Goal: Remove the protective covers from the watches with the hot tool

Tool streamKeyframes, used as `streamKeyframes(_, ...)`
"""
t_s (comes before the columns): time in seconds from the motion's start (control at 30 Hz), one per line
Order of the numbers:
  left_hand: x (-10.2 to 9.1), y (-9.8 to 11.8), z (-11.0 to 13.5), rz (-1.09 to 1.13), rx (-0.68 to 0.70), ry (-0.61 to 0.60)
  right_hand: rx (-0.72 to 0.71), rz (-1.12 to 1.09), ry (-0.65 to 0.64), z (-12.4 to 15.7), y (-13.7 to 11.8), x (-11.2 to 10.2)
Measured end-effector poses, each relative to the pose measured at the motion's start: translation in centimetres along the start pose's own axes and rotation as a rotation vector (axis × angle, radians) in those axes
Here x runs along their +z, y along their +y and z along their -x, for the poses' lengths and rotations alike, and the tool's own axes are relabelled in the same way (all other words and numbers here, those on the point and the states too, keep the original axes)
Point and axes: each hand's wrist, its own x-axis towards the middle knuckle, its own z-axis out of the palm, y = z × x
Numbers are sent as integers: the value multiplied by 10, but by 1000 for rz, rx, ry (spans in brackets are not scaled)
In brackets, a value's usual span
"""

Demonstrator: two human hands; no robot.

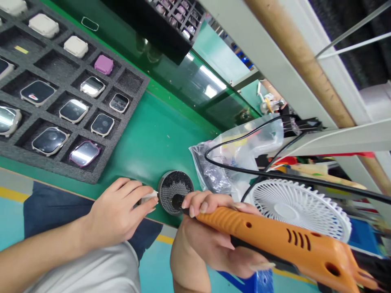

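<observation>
My right hand (214, 236) is wrapped round an orange electric screwdriver (287, 240). Its black tip rests in a round grey screw dish (175, 191) full of small dark holes, at the near edge of the green bench (155, 134). My left hand (119, 211) is curled around a small white piece (149, 196), held right beside the dish. A black cable (244, 167) runs from the screwdriver across the bench to the right.
A black foam tray (122, 81) at the left holds several watch bodies, screen up or back up, one purple (104, 64). A clear plastic bag (232, 158) and a small white fan (299, 207) lie to the right. A second dark tray (174, 20) sits at the back.
</observation>
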Motion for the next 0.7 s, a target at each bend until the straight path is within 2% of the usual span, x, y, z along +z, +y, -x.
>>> streamKeyframes(0.1,0,-2,3,40,53,-5,32,27,12,1,-13,7)
streamKeyframes(0.23,0,-2,4,55,65,-8,-6,43,-17,1,-25,16)
streamKeyframes(0.7,-1,-1,-1,67,35,-28,88,35,-66,-1,-17,23)
